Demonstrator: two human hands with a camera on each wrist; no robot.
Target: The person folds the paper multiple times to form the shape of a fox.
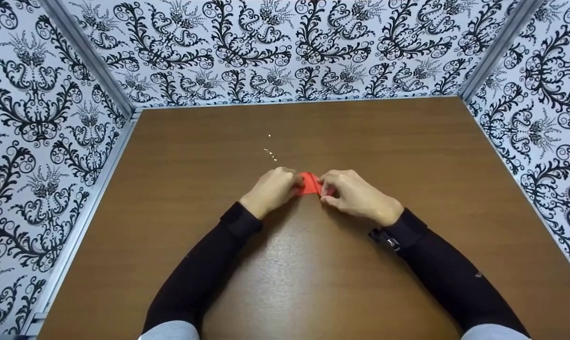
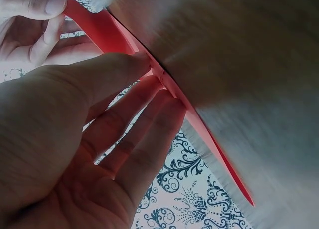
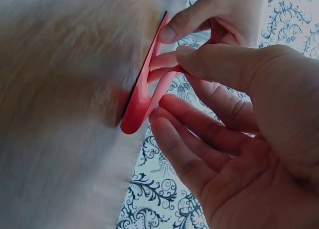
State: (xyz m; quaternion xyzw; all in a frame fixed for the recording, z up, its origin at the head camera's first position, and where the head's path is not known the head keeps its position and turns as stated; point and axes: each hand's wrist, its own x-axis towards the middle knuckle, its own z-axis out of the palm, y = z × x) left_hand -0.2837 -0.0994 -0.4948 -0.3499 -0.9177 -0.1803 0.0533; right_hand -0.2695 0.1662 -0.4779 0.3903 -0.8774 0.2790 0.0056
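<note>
A red strip of paper lies at the middle of the table, between both hands. My left hand holds its left part down near the wood, and in the left wrist view the thumb and fingertips meet the red paper along its length. My right hand pinches the other end between thumb and fingers. Seen from the right wrist, that end of the red paper bends up and back over in a rounded, open curve. Fingers cover parts of the strip in the head view.
The brown wooden table spreads around both hands. Small bright specks show on it beyond the left hand. Patterned black-and-white panels with grey metal posts stand along the back and sides.
</note>
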